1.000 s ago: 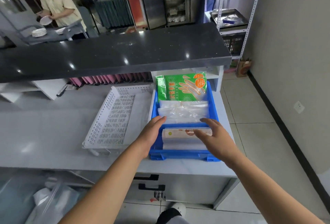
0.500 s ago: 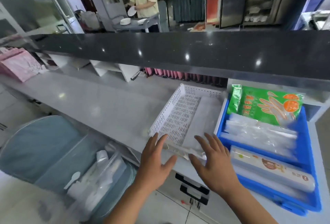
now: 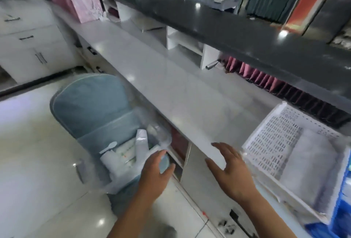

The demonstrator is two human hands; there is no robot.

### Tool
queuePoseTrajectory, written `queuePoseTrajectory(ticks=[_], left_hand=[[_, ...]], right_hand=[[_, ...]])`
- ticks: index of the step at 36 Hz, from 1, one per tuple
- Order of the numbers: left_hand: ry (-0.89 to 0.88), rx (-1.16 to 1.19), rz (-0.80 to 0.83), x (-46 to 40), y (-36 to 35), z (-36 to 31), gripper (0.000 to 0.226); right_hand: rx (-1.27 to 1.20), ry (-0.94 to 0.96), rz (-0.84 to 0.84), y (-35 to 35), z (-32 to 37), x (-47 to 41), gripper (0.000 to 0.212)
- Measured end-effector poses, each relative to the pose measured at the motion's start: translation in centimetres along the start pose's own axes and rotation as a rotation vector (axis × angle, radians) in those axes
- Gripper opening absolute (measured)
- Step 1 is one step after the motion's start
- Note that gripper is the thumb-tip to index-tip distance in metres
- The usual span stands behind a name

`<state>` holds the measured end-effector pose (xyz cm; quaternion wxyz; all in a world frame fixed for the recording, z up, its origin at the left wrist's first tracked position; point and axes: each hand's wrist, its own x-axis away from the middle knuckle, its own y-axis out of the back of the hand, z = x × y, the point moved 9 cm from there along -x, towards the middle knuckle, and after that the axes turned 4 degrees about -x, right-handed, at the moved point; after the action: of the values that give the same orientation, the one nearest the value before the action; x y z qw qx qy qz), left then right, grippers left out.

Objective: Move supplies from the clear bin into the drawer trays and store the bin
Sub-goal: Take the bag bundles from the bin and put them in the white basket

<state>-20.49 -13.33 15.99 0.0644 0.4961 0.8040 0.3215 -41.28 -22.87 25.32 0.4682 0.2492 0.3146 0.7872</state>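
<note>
A white plastic perforated tray (image 3: 273, 135) shows rows of small slots, with a bright blue plastic tray (image 3: 341, 217) beside it. The long counter (image 3: 171, 78) is pale grey under a glossy black stone ledge (image 3: 237, 34). A dusty blue-green padded chair (image 3: 89, 104) stands on cream floor tiles, and pink paper bags (image 3: 81, 4) are faintly patterned.

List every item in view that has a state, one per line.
left hand: open, reaching over the clear bin
right hand: open, over the counter edge
clear bin: on the chair, holding packets
white tray: on the counter, holding a clear pack
</note>
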Motion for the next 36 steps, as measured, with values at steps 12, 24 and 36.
queuePoseTrajectory(ticks=[12, 24, 36], left_hand=[[0.476, 0.283, -0.154, 0.2, 6.5, 15.6, 0.047], [0.759, 0.193, -0.210, -5.1, 11.4, 23.3, 0.052], [1.061, 0.344, -0.093, -11.9, 7.4, 29.6, 0.051]], right_hand=[[0.042, 0.047, 0.345, -13.4, 5.4, -7.4, 0.045], [0.010, 0.012, 0.806, -30.2, 6.7, -20.5, 0.049], [-0.083, -0.486, 0.867, -44.9, 1.0, -29.6, 0.048]])
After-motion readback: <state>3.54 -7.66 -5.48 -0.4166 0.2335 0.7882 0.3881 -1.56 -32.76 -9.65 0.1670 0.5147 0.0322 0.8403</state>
